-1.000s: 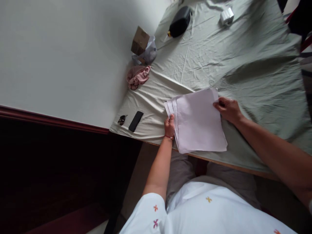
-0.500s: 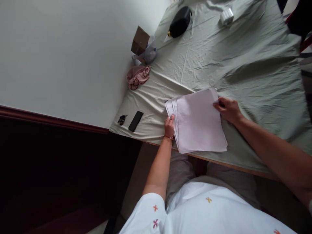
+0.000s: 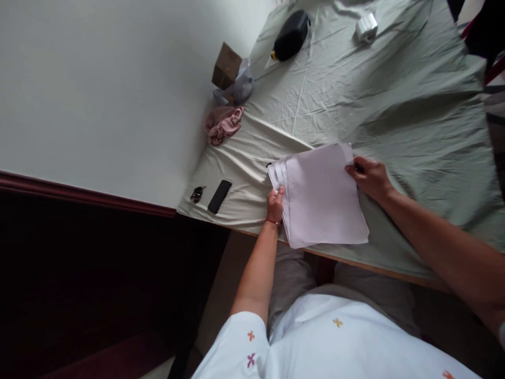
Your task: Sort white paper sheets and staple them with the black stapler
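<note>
A stack of white paper sheets (image 3: 321,195) lies near the front edge of a table covered in a pale green cloth (image 3: 394,95). My left hand (image 3: 275,204) grips the stack's left edge, where the sheets fan out slightly. My right hand (image 3: 370,177) pinches the stack's right upper edge. A small dark thing shows at the right fingertips; I cannot tell what it is.
A black phone (image 3: 220,196) and a small dark bunch, perhaps keys (image 3: 197,193), lie at the table's left front corner. Along the wall sit a pink cloth (image 3: 223,124), a brown box (image 3: 226,66) with a clear bag, a black bottle (image 3: 292,35) and a white box (image 3: 366,26).
Almost nothing differs: my left hand's fingers shifted slightly up along the stack's left edge. The stack and my right hand stay in place.
</note>
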Demonstrator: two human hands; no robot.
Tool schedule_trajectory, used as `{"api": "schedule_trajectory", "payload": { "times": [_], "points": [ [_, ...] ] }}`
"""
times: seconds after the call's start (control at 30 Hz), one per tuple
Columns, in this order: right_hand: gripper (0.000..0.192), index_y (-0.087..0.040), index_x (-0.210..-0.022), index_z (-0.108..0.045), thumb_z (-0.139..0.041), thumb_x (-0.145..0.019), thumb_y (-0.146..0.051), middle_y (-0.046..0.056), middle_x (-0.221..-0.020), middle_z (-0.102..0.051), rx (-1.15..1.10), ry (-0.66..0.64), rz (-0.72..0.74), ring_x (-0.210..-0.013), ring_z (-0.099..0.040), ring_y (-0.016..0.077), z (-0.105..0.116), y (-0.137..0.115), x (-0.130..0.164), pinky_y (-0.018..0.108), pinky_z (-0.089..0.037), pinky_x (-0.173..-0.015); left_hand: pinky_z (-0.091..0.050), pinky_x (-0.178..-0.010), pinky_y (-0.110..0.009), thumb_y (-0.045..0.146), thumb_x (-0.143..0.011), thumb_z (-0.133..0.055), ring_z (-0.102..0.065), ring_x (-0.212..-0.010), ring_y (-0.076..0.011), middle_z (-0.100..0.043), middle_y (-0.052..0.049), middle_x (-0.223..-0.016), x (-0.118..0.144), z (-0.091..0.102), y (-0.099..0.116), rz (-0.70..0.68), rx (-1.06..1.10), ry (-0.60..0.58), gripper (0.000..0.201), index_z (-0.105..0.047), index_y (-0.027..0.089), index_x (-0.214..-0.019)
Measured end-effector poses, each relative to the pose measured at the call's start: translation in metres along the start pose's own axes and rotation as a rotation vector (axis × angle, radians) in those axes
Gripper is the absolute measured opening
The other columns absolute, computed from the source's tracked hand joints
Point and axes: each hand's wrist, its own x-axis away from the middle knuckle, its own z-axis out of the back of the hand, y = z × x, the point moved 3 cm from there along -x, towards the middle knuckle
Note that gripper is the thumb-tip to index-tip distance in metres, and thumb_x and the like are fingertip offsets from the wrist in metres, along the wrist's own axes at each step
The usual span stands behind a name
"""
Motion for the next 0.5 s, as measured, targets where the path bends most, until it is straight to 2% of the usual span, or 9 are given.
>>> {"api": "schedule_trajectory", "payload": {
  "times": [0.13,0.23,0.37,0.5],
  "points": [
    [0.025,-0.028,-0.075,-0.055,-0.060,-0.083,-0.051,0.004,-0.070,-0.058,-0.028,0.021,-0.025,-0.068,-0.053,0.0225,0.0000,0.0032,-0.0005,0.036,-0.041,-0.065,-0.056,-0.086,-0.036,0.073,-0.082,-0.079,-0.067,-0.082,-0.0207,-0.068,0.000,-0.077,0.0000,0.0016,-0.0009,-0.012,0.002,0.018,0.051,-0.069,0.023,-0.084],
    [0.022,-0.028,-0.073,-0.055,-0.060,-0.084,-0.046,0.004,-0.068,-0.057,0.015,0.001,-0.016,-0.068,-0.053,0.0227,0.0010,0.0032,-0.0012,0.038,-0.043,-0.068,-0.056,-0.087,-0.037,0.071,-0.084,-0.078,-0.067,-0.084,-0.0214,-0.065,0.000,-0.073,0.0007,0.0025,-0.0008,-0.006,-0.019,0.040,0.050,-0.065,0.023,-0.079],
    [0.021,-0.027,-0.078,-0.060,-0.058,-0.087,-0.045,0.005,-0.072,-0.061,0.039,-0.022,-0.014,-0.070,-0.056,0.0231,0.0013,0.0028,-0.0013,0.038,-0.044,-0.069,-0.059,-0.094,-0.040,0.069,-0.086,-0.078,-0.073,-0.097,-0.0246,-0.074,-0.003,-0.085,0.0014,0.0003,-0.0002,0.012,0.010,0.001,0.047,-0.072,0.023,-0.090],
    [0.022,-0.026,-0.079,-0.061,-0.058,-0.088,-0.047,0.005,-0.073,-0.061,0.030,-0.031,-0.007,-0.071,-0.058,0.0236,0.0011,0.0027,-0.0011,0.038,-0.043,-0.071,-0.059,-0.100,-0.042,0.062,-0.089,-0.079,-0.075,-0.104,-0.0265,-0.077,-0.004,-0.090,0.0024,-0.0010,0.0015,0.027,0.020,0.015,0.040,-0.075,0.022,-0.094]
  ]
}}
